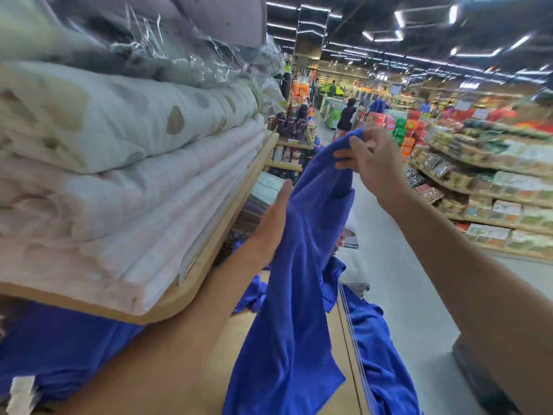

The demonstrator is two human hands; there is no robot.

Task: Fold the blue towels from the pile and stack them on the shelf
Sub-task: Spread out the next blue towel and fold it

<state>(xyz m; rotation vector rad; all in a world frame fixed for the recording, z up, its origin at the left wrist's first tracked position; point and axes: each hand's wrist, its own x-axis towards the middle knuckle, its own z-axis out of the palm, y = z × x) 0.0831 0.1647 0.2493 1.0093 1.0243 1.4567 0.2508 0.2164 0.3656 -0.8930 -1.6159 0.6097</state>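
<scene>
1. The blue towel [302, 265] hangs in the middle of the frame, lifted above the wooden shelf [227, 333]. Its loose end trails toward the bottom edge.
2. The right hand [374, 166] pinches the towel's top edge, right of centre. The left hand [273, 226] lies flat, fingers straight, against its left side; the thumb is hidden.
3. It droops and creases freely, so I'd judge it soft, light and limp, with no shape of its own.
4. It is best held by two top corners, spread apart, so it hangs square.
5. The pile [371, 324] of blue towels lies crumpled low in the frame, and folded bedding [119, 130] fills the upper left.
</scene>
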